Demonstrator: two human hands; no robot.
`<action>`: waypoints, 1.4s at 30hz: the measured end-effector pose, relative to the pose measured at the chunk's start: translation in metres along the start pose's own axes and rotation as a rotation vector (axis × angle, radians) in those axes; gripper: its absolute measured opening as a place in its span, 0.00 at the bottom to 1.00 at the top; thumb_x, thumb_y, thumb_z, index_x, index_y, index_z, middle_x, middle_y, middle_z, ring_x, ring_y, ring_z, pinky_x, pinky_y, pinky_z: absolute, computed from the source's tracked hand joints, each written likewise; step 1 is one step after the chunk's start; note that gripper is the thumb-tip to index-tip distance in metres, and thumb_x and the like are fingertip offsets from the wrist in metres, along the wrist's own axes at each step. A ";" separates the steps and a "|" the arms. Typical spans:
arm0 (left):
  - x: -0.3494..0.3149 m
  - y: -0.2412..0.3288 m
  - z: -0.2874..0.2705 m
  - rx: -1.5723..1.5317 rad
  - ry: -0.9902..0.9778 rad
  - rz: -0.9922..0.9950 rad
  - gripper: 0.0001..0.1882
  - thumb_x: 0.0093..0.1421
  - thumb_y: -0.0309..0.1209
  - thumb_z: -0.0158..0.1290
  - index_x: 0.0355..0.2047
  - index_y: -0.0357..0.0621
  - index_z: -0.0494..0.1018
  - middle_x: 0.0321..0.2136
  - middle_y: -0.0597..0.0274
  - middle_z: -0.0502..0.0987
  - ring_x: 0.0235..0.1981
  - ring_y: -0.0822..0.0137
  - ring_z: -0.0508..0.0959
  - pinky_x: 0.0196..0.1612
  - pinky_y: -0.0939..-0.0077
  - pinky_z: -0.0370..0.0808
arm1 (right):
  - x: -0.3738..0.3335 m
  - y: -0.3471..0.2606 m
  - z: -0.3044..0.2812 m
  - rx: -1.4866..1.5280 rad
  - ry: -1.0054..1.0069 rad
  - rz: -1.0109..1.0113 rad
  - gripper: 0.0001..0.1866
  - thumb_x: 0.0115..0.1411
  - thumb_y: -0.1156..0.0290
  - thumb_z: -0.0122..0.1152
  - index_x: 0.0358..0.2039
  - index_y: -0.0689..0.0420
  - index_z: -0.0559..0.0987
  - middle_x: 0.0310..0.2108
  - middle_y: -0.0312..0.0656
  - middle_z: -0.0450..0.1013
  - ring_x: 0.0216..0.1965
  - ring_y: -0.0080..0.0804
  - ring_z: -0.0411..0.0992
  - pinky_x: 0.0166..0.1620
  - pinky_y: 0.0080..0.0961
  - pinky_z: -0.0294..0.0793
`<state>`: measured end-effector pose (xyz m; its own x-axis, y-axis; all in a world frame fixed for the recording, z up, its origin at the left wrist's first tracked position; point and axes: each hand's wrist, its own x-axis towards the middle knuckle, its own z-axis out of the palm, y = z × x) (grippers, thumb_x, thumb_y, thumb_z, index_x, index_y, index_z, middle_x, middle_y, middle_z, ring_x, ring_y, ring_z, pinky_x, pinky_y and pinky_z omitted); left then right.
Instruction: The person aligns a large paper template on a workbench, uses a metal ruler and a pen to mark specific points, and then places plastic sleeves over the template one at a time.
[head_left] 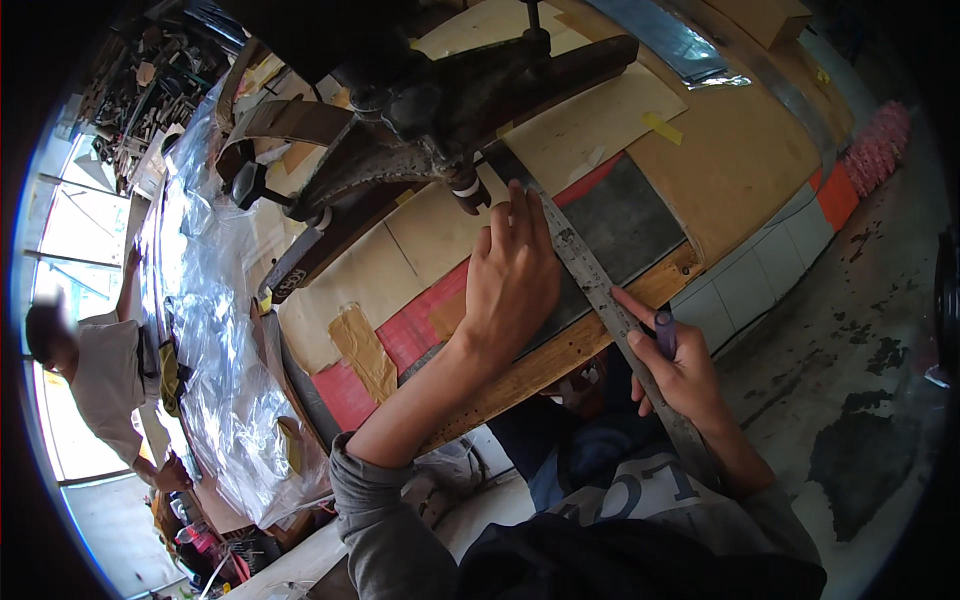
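Note:
A long, worn metal ruler (585, 262) lies slantwise across the work table, its near end reaching out past the wooden edge toward my body. My left hand (515, 265) rests by its far part, fingers stretched forward and touching the ruler's left side. The near part is gripped by my right hand (680, 372), thumb and fingers around it. A short purple, see-through tube (665, 335), perhaps a marker, also sits in that hand. Beneath the ruler are a dark grey sheet (630, 225) and a red strip (425, 325). Part of the left fingertips is hard to make out.
A dark cast-metal machine arm (400, 130) with clamps hangs over the table, close to my left fingers. Brown tape (360, 350) holds sheets down. Clear plastic film (220, 330) covers the left side. A person (100, 380) stands at far left. A wooden edge (520, 385) runs in front.

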<state>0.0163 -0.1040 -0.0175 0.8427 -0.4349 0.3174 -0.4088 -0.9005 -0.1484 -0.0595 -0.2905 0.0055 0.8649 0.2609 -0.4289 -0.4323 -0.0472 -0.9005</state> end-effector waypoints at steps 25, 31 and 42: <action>0.004 0.001 -0.003 -0.011 -0.025 -0.009 0.29 0.43 0.28 0.49 0.46 0.19 0.64 0.50 0.35 0.63 0.45 0.53 0.66 0.46 0.66 0.71 | 0.001 -0.003 -0.003 -0.024 -0.013 0.032 0.21 0.63 0.68 0.45 0.56 0.53 0.65 0.15 0.33 0.66 0.13 0.17 0.65 0.15 0.17 0.70; 0.004 0.001 -0.005 0.002 -0.039 -0.010 0.30 0.43 0.29 0.49 0.47 0.21 0.64 0.50 0.36 0.64 0.46 0.54 0.67 0.46 0.68 0.71 | 0.001 -0.002 -0.003 -0.020 -0.013 0.021 0.20 0.63 0.69 0.46 0.56 0.54 0.66 0.15 0.33 0.66 0.14 0.17 0.66 0.17 0.16 0.71; 0.001 -0.002 -0.004 0.057 -0.025 -0.008 0.30 0.44 0.31 0.51 0.47 0.22 0.64 0.50 0.38 0.65 0.46 0.56 0.67 0.44 0.72 0.71 | 0.028 -0.035 -0.063 -0.235 0.331 -0.612 0.30 0.65 0.48 0.32 0.25 0.61 0.73 0.25 0.38 0.70 0.22 0.22 0.67 0.25 0.16 0.65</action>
<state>0.0169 -0.1023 -0.0127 0.8546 -0.4269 0.2956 -0.3819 -0.9025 -0.1994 -0.0040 -0.3421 0.0204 0.9818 0.0036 0.1898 0.1866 -0.2020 -0.9614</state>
